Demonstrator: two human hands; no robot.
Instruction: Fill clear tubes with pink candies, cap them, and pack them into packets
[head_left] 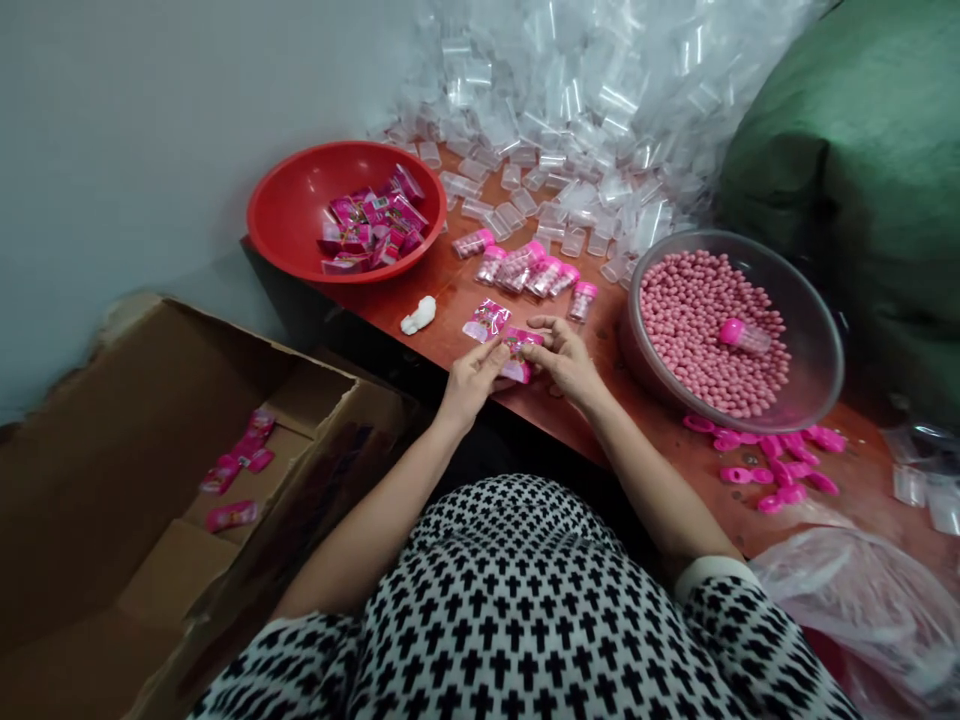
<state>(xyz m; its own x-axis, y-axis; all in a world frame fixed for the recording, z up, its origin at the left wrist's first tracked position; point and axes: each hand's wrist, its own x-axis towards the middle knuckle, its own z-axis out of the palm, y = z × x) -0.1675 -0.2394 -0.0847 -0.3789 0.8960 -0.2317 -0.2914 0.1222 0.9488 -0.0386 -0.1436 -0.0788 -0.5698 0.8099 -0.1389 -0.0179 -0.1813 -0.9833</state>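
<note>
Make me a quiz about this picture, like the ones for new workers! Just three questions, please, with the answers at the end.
1. Which thing lies on the beads in the grey bowl?
A) a white scrap
B) a capped jar
C) a cardboard box

2. True or false: the loose caps lie in the red bowl.

3. The left hand and right hand hold a pink packet. Which hand is nearer the grey bowl?

Key
1. B.
2. False: the loose caps lie on the table, near the grey bowl.
3. The right hand.
</note>
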